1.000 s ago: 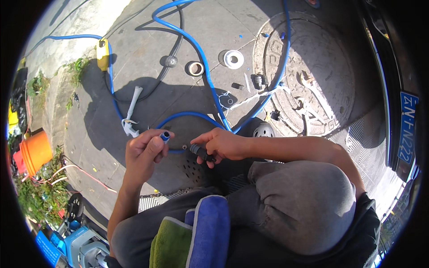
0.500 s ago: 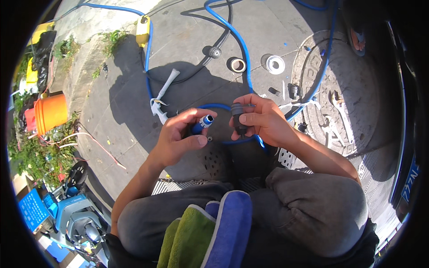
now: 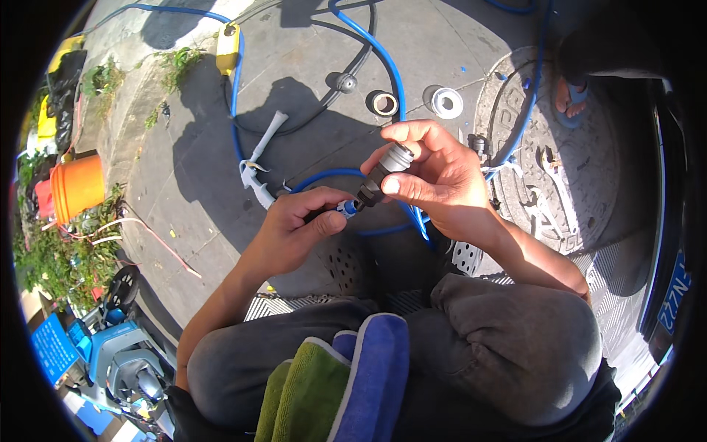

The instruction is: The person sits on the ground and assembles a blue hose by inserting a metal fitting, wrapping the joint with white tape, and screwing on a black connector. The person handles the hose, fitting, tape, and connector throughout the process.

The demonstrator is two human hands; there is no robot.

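My left hand (image 3: pixel 298 225) is closed around a short blue tubular piece (image 3: pixel 348 208) with a dark hole in its end; most of it is hidden by my fingers. My right hand (image 3: pixel 445 177) grips a dark plastic connector (image 3: pixel 377 180) with a wide grey ribbed collar at its upper end. Tilted, the connector points its narrow end down and left at the blue piece. The two meet or nearly meet; I cannot tell whether one sits inside the other. Behind my hands, a blue hose (image 3: pixel 324 175) loops over the paving.
Two tape rolls, one tan (image 3: pixel 384 104) and one white (image 3: pixel 446 103), lie beyond my hands. A wrench (image 3: pixel 560 188) and pliers (image 3: pixel 545 214) rest on a round manhole cover (image 3: pixel 600 158). A sandalled foot (image 3: pixel 571 99) stands there. Towels (image 3: pixel 372 376) lie across my lap.
My right hand has turned the connector from upright to tilted. Its narrow end has come to the blue piece in my left hand. The sandalled foot at the upper right has moved inward.
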